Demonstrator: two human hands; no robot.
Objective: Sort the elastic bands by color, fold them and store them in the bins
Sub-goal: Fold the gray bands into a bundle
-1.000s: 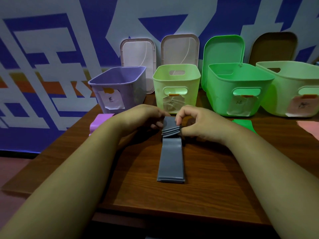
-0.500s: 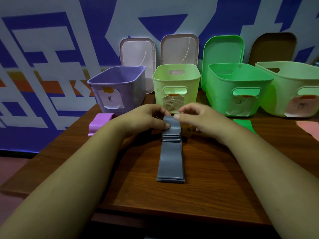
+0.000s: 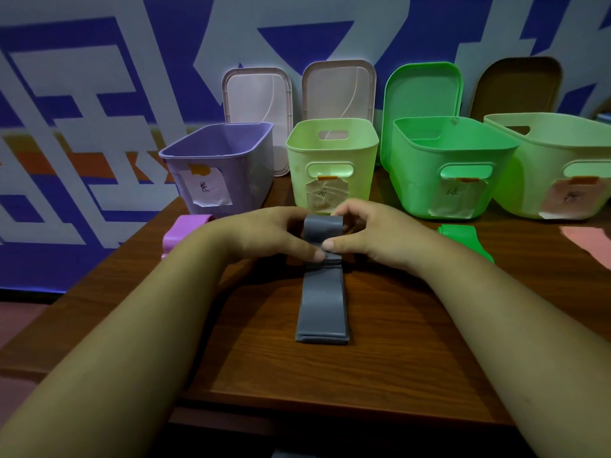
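Several grey elastic bands [image 3: 322,305] lie stacked lengthwise on the wooden table [image 3: 413,342], their far end curled up and over toward me. My left hand [image 3: 264,234] and my right hand [image 3: 373,231] both pinch that curled end, thumbs meeting on top of the fold. At the back stand a purple bin [image 3: 221,166], a pale green bin [image 3: 332,165], a bright green bin [image 3: 449,165] and a cream bin [image 3: 555,166], each with a paper label.
Purple bands [image 3: 180,234] lie left of my left wrist, green bands [image 3: 464,239] right of my right wrist, pink bands [image 3: 588,241] at the far right. Lids [image 3: 258,104] lean on the wall behind the bins. The table's left edge is close.
Both hands have rolled the far end of the grey bands further over toward me; the fold is now taller and my thumbs press together on it.
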